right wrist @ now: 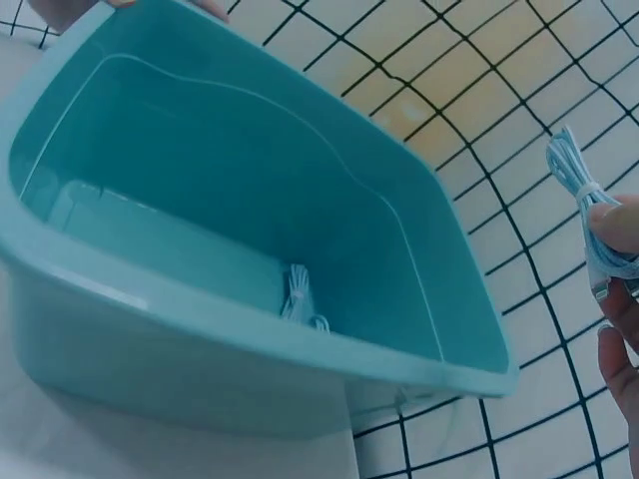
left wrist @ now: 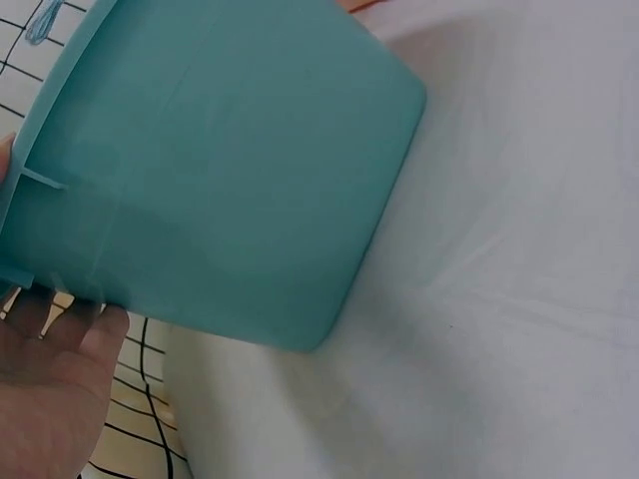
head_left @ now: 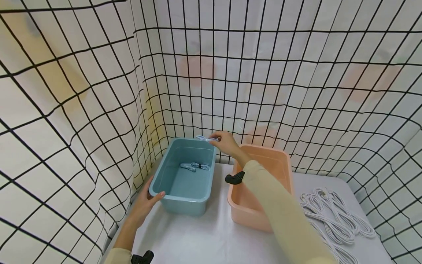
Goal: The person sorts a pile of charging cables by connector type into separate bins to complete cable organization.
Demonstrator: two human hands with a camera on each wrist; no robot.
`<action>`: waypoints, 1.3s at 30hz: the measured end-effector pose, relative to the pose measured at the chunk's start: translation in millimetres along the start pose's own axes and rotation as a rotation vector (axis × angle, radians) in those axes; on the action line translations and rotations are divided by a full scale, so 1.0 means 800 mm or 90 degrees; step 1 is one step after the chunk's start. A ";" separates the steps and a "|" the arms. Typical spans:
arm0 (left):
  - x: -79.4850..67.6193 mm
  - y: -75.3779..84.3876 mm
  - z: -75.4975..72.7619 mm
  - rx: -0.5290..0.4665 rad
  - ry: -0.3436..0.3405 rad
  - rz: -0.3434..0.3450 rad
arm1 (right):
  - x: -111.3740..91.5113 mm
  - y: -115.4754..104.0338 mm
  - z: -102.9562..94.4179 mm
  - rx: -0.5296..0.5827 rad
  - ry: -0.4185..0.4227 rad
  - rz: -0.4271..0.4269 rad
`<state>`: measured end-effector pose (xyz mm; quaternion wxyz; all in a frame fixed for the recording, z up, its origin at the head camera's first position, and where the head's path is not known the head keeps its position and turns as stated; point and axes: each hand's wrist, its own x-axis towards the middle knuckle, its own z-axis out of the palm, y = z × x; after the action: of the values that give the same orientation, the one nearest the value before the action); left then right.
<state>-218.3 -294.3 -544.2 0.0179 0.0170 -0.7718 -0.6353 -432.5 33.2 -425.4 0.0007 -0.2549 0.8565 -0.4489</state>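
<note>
My right hand (head_left: 225, 142) pinches a white cable bundle (head_left: 207, 138) above the far rim of the blue bin (head_left: 188, 209). In the right wrist view, a band cinches this bundle (right wrist: 571, 170) at its middle and metal plug ends show below the thumb. My left hand (head_left: 143, 204) grips the bin's near left corner, thumb over the rim and fingers on the outside. Inside the bin lie two more bundles, a plain light one (head_left: 187, 167) and another with a dark tie (head_left: 200, 166).
A peach bin (head_left: 247, 216) stands to the right, partly behind my right forearm. Farther right, several coiled white cables (head_left: 333, 216) lie heaped on the white-covered table (head_left: 197, 242). Black grid netting (head_left: 263, 88) encloses the back and sides.
</note>
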 end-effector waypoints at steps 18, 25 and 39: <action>-0.002 0.005 0.000 -0.002 -0.001 -0.017 | -0.005 0.011 0.014 -0.031 -0.043 0.034; -0.002 0.002 0.002 -0.026 -0.001 -0.019 | -0.012 0.015 0.007 -0.017 -0.050 0.035; 0.002 0.013 -0.008 0.068 0.005 -0.016 | -0.025 0.013 -0.004 -0.002 -0.044 0.047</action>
<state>-219.3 -298.7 -532.3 0.0123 0.0300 -0.8041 -0.5936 -420.5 49.1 -436.2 0.0467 -0.2387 0.8654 -0.4382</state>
